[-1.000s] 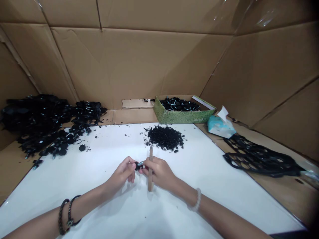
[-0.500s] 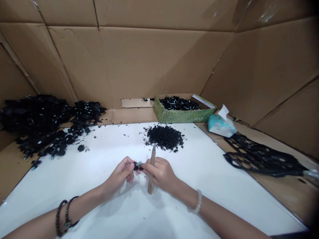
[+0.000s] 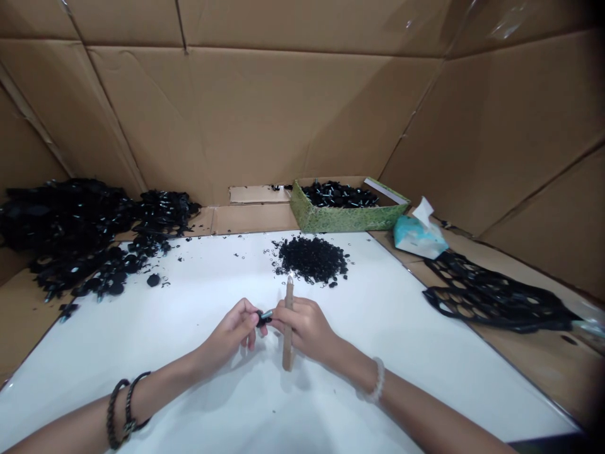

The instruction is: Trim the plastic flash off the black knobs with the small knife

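Between thumb and fingers, my left hand [image 3: 239, 325] grips a small black knob with a metal stud [image 3: 265, 315] that points to the right. My right hand [image 3: 305, 325] is closed around a tool with a flat tan handle [image 3: 288, 340] and a short pale tip facing away from me. Its thumb and index finger meet at the end of the stud; whether they pinch a small part there is hidden. Just beyond the hands lies a heap of tiny black rings and bits [image 3: 312, 260] on the white tabletop [image 3: 203, 403].
At the back stands a green box [image 3: 350, 219] filled with black studded parts. A tissue pack [image 3: 420, 236] and black mesh-like strips [image 3: 501, 296] lie on the right. Large piles of black parts [image 3: 70, 217] cover the left. Cardboard walls [image 3: 283, 113] enclose the table.
The stud in my left hand has tilted flatter, toward my right fingers. The tool in my right hand stands slightly more upright. Both hands keep nearly the same place.
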`<act>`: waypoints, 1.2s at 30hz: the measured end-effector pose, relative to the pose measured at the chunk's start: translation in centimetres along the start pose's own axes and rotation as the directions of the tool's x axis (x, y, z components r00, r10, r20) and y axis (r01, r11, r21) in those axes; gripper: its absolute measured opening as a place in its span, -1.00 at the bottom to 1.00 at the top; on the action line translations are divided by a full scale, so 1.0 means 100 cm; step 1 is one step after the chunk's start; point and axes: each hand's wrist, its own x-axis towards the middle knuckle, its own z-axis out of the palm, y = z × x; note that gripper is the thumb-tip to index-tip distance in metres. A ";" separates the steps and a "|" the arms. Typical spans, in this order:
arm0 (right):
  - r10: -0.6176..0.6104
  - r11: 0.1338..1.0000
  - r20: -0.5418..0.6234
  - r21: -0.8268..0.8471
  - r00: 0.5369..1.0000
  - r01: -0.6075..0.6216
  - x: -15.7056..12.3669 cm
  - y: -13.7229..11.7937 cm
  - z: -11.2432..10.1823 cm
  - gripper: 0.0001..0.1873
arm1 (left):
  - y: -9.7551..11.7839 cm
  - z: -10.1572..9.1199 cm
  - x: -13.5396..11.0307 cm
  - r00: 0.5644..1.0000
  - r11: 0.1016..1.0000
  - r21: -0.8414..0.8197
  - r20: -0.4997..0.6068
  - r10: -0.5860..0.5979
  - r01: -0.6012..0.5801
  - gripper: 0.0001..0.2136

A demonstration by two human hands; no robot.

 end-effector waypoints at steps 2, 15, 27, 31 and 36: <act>0.095 0.984 0.036 0.149 0.995 -0.099 0.000 0.000 -0.001 -0.80 | -0.001 0.000 0.000 1.000 1.000 0.002 0.009 0.000 0.000 -0.70; 0.509 0.464 0.374 0.639 0.775 -0.613 0.006 -0.008 -0.006 -0.74 | -0.001 0.003 -0.001 1.000 1.000 0.003 -0.014 0.003 -0.003 -0.72; 0.591 0.171 0.452 0.739 0.668 -0.651 0.006 -0.008 0.005 -0.63 | -0.005 0.004 -0.001 0.996 0.999 0.053 -0.088 -0.006 0.011 -0.72; 0.594 0.141 0.456 0.752 0.663 -0.643 0.008 -0.011 0.004 -0.60 | -0.007 0.003 -0.001 0.993 0.998 0.064 -0.122 0.009 -0.001 -0.74; 0.581 0.159 0.441 0.763 0.684 -0.626 0.008 -0.012 0.000 -0.57 | -0.011 0.001 -0.003 0.990 0.997 0.075 -0.140 0.001 0.010 -0.75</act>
